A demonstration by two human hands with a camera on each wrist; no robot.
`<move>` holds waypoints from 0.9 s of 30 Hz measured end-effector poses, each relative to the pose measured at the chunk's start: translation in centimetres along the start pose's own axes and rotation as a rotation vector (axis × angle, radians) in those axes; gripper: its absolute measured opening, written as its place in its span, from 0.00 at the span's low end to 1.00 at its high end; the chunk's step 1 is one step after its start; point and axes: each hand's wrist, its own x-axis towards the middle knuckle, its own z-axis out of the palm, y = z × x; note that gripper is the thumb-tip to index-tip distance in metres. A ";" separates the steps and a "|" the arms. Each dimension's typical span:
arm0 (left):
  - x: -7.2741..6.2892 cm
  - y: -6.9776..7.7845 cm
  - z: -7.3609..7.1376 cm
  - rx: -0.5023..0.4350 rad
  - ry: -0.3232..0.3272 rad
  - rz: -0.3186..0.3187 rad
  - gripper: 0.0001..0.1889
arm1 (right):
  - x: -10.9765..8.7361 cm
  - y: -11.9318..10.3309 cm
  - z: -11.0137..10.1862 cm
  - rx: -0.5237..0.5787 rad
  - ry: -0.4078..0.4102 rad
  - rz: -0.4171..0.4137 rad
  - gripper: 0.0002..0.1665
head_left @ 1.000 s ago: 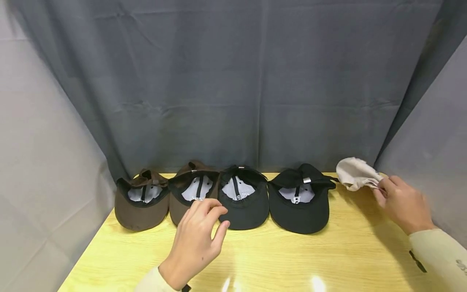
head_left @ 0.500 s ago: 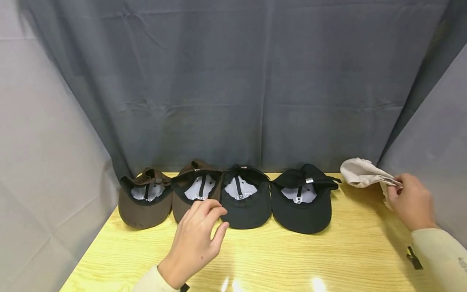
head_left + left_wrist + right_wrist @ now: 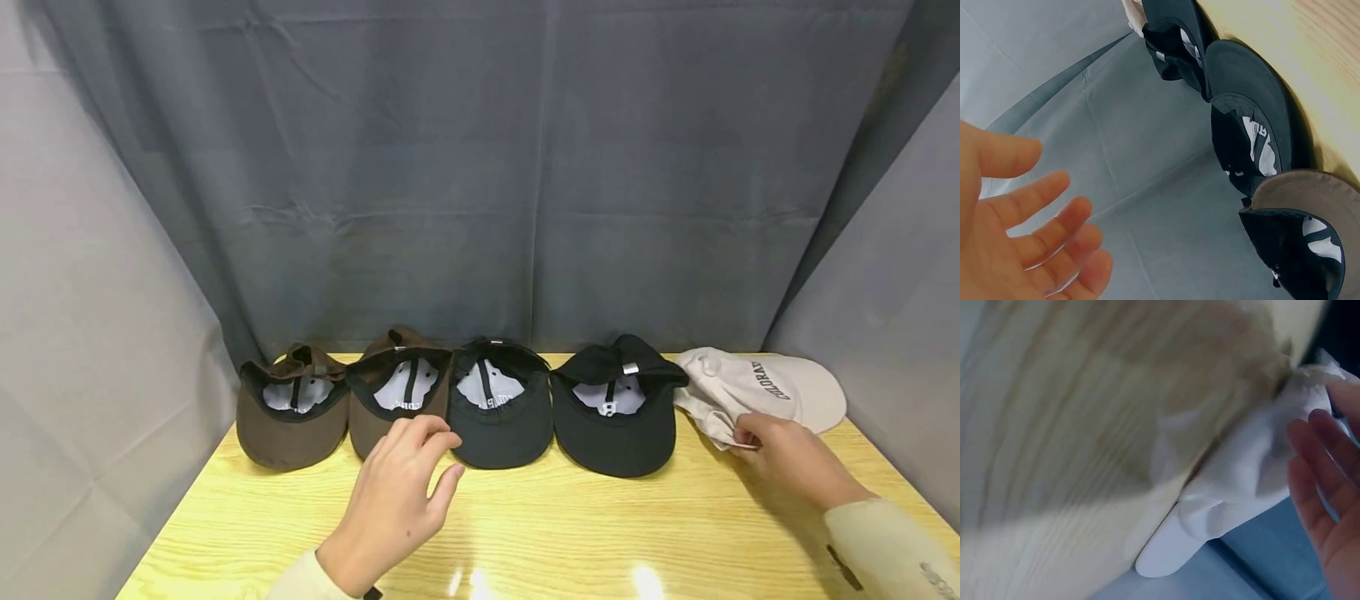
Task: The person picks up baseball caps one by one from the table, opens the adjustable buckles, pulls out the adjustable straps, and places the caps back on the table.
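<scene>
A cream baseball cap (image 3: 780, 387) with dark lettering lies at the right end of a row of caps, its brim pointing right. My right hand (image 3: 798, 462) pinches the near rear edge of this cap; in the right wrist view the cap (image 3: 1241, 462) is blurred beside the fingers (image 3: 1310, 487). My left hand (image 3: 397, 500) hovers in front of the row with loosely bent fingers and holds nothing. Nearest to it are a brown cap (image 3: 367, 421) and a black cap (image 3: 502, 437), both crown-down with their linings showing.
Another brown cap (image 3: 292, 437) sits at the left end. A second black cap (image 3: 618, 442) touches or nearly touches the cream one. The wooden table (image 3: 570, 533) meets a grey curtain (image 3: 420, 208) behind, with pale fabric walls (image 3: 97, 317) at the sides.
The cream cap has turned over and come down to the table, its lettering and brim now showing. My right hand has moved left and nearer. The left hand stays almost still.
</scene>
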 end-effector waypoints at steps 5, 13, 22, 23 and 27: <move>-0.2 -0.1 -0.2 0.010 -0.009 -0.010 0.12 | -0.3 -0.4 -0.9 0.033 0.091 -0.066 0.21; -0.4 -0.3 -0.2 0.013 -0.039 -0.012 0.13 | -0.7 -0.6 -0.8 0.217 -0.306 0.021 0.09; -0.6 -0.3 -0.3 0.022 -0.056 -0.012 0.13 | 0.5 0.5 1.0 0.052 -0.409 0.185 0.29; -0.7 -0.2 -0.3 0.023 -0.060 -0.011 0.13 | 0.5 0.7 1.2 0.032 -0.425 0.209 0.32; -0.8 -0.2 -0.3 0.019 -0.075 -0.016 0.12 | 0.8 1.3 1.3 -0.051 -0.439 0.274 0.26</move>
